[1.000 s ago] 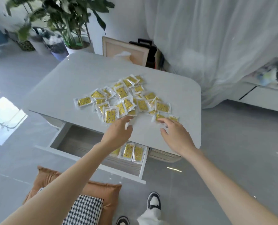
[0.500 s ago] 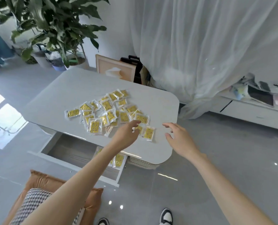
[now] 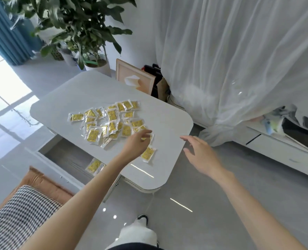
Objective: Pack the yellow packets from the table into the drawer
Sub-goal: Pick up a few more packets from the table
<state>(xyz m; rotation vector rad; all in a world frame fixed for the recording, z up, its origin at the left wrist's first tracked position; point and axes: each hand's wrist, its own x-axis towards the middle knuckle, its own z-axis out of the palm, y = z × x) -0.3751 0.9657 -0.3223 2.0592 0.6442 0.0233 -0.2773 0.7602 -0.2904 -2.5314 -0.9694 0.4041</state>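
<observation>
Drawer [image 3: 65,156] open at left under table [image 3: 88,91], w/ a packet [image 3: 94,166] inside. Pile [image 3: 111,121] mid-table. L hand [image 3: 137,143] over pile's near-right edge, fingers loose, nothing visibly held. Lone packet [image 3: 148,153] just right of its wrist, long axis pointing away from person, so L hand is nearer. R hand [image 3: 202,156] spread, empty, off table edge.
</observation>
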